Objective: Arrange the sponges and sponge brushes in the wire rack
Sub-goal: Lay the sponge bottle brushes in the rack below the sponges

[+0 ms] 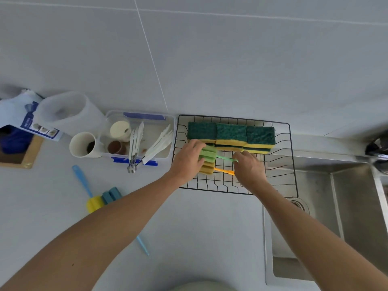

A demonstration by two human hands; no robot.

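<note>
Both bare forearms reach from the near edge of the tabletop [210,227] to the wire rack [292,164], which stands at the far edge against the wall, just left of the steel sink [354,206]. Left hand [186,159] lies over the foam head of the green sponge brush [209,153], fingers curled around it; right hand [249,166] pinches the end of that brush's thin green handle. Just nearer in the rack lies the orange sponge brush [210,169], its handle running right under the right hand. Along the rack's far side, green-and-yellow sponges [231,133] sit in a row, stacked, touching one another. Outside the rack, toward the tabletop's left side, two blue-handled sponge brushes [100,201] lie crossed, one with a yellow head. Left of the rack sits a clear container [170,122] of white utensils, and a white cup [84,144] beside it.
</note>
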